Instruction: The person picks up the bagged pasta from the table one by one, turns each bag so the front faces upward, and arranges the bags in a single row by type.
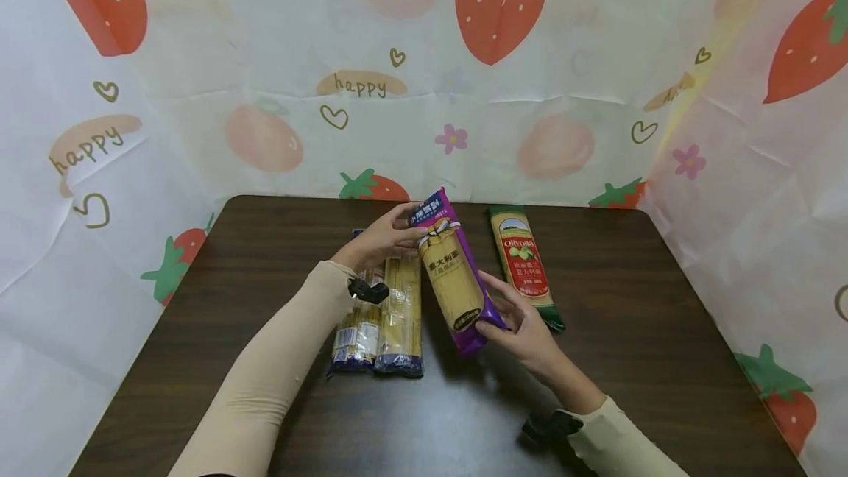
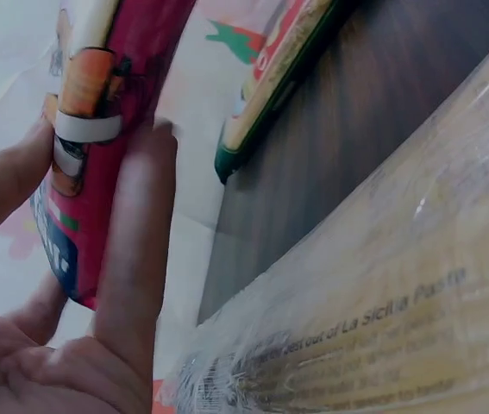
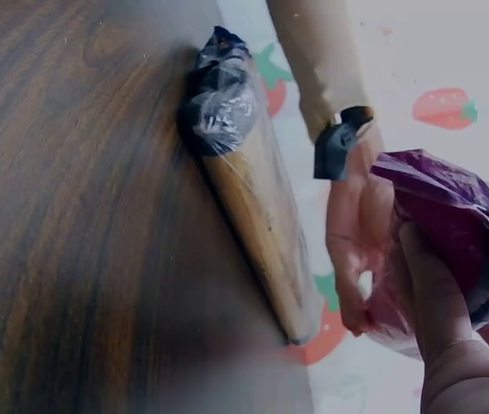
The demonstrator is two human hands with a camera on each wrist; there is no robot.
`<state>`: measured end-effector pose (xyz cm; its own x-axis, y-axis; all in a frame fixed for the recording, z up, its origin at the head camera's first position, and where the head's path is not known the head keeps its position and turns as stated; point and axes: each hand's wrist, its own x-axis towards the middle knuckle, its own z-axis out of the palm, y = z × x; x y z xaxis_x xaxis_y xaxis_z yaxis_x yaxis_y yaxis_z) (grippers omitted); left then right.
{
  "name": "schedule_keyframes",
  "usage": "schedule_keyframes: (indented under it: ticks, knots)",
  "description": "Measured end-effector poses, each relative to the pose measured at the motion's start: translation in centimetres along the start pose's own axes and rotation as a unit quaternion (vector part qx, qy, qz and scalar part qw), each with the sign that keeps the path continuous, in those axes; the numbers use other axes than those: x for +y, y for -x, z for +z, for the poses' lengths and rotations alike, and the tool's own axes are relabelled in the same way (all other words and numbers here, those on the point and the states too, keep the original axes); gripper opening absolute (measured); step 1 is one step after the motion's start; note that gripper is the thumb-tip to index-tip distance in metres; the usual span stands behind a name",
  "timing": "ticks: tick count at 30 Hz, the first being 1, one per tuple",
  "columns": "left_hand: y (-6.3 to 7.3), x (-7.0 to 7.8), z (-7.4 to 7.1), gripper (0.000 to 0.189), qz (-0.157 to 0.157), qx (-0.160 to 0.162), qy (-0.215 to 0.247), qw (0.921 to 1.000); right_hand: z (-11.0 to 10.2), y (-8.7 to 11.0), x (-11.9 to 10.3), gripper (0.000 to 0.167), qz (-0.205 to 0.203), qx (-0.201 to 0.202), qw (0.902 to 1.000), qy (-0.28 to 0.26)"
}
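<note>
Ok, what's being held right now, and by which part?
A long purple plastic packet of pasta: the left hand grips its upper end, the right hand its lower end.

The purple packet (image 2: 99, 191) (left wrist view) runs off the top edge.
</note>
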<state>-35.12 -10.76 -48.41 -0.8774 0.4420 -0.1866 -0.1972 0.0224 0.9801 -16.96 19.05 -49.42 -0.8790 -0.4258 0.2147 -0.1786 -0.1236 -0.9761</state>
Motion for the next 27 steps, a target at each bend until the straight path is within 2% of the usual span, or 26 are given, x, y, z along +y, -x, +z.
schedule_keyframes:
  ticks: [3, 7, 10, 16, 22, 27]
  knots:
    - [0.0, 0.1, 0.0, 0.077, 0.001, 0.001, 0.015, 0.9999, 0.0, -0.1, -0.3, 0.076, 0.014, 0.007, 0.9999, -0.002]
    - [0.0, 0.1, 0.0, 0.077, -0.001, 0.005, 0.002, 1.0, -0.2, -0.2, -0.7, 0.076, 0.028, 0.02, 0.9994, 0.006]
    - [-0.1, -0.1, 0.0, 0.078, -0.013, 0.009, -0.005, 0.9999, -0.3, -0.3, -0.7, 0.076, 0.028, 0.022, 0.9992, 0.019]
    - [-0.1, -0.1, 0.3, 0.083, -0.039, 0.016, 0.012, 0.9991, -0.5, -0.2, -0.3, 0.079, 0.028, 0.005, 0.9983, 0.052]
    - [-0.1, 0.0, 1.0, 0.081, -0.021, 0.029, -0.001, 0.9993, -0.7, 0.0, 0.0, 0.083, 0.045, -0.003, 0.9952, 0.087]
    - [-0.4, 0.1, 1.8, 0.078, -0.015, 0.047, -0.024, 0.9985, -0.8, 0.1, 0.3, 0.09, 0.066, 0.009, 0.9875, 0.143]
